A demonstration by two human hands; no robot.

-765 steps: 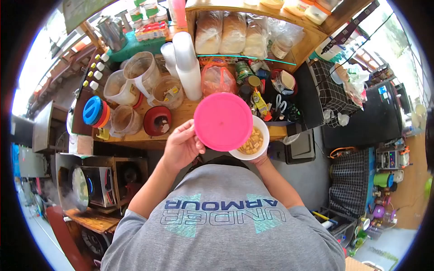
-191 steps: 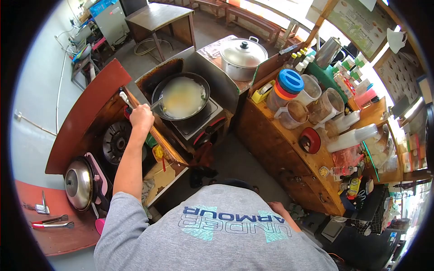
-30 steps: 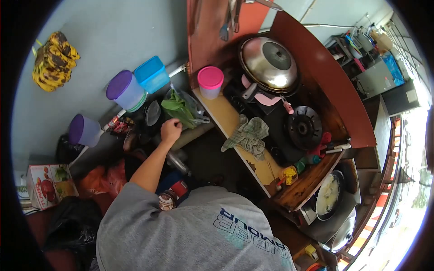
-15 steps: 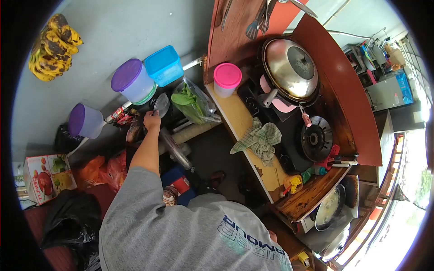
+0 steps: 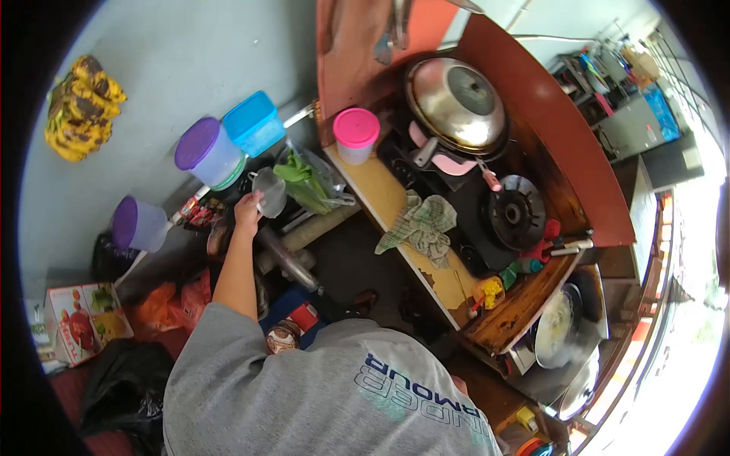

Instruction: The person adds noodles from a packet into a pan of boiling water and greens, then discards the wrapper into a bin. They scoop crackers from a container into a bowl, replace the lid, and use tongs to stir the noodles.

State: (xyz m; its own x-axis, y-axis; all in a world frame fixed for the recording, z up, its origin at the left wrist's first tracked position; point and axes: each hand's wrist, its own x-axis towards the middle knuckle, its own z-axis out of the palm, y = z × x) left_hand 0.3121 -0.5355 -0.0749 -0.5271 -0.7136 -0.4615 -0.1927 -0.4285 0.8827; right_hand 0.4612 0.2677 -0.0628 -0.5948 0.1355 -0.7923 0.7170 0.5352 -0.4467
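My left hand [image 5: 248, 213] reaches out to the left side, its fingers closed on the rim or handle of a clear plastic cup [image 5: 271, 193]. The cup is tilted, and I cannot make out anything inside it. Just beyond it lies a clear plastic bag of green leaves [image 5: 304, 179]. Behind the cup stand a tub with a purple lid [image 5: 198, 144] and a blue lidded container [image 5: 252, 123]. At the right edge of my grey shirt a small patch of skin shows, perhaps part of my right hand [image 5: 460, 385]; its fingers are hidden.
A lidded wok [image 5: 460, 106] sits on the stove, with a bare burner [image 5: 514, 213] beside it. A checked cloth [image 5: 426, 228] and a pink-lidded tub [image 5: 356, 135] rest on the counter. Below, at right, is a pan [image 5: 559, 327] with pale contents. Black plastic bags [image 5: 122, 387] lie lower left.
My left hand has drawn back slightly towards me with the clear cup, which now shows more fully. The view has shifted, so the stove and counter appear further left.
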